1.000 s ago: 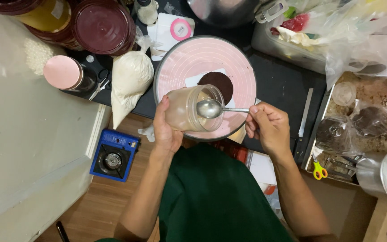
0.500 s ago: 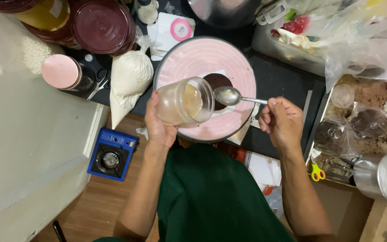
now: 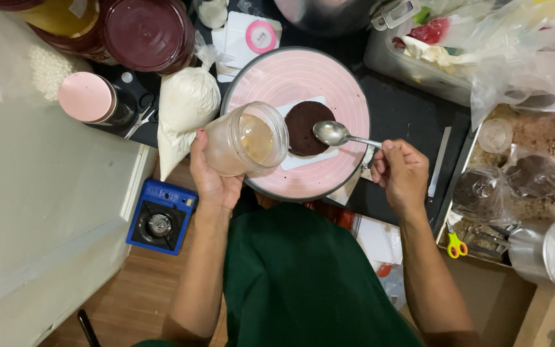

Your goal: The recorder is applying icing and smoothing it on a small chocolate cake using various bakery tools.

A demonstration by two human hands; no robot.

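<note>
My left hand grips a clear plastic jar, tilted on its side with pale liquid inside. My right hand holds a metal spoon by its handle. The spoon's bowl hovers at the right edge of a round dark chocolate cake layer. The cake rests on a white square card on a pink turntable. Jar and spoon are apart, with the cake between them.
A filled white piping bag lies left of the turntable. A pink-lidded jar and dark red lids sit at the upper left. A blue gas stove stands on the floor. Trays of containers and plastic bags crowd the right.
The spoon left the jar's mouth and moved right, over the cake's edge. My left hand shifted the jar slightly left, and my right hand moved right.
</note>
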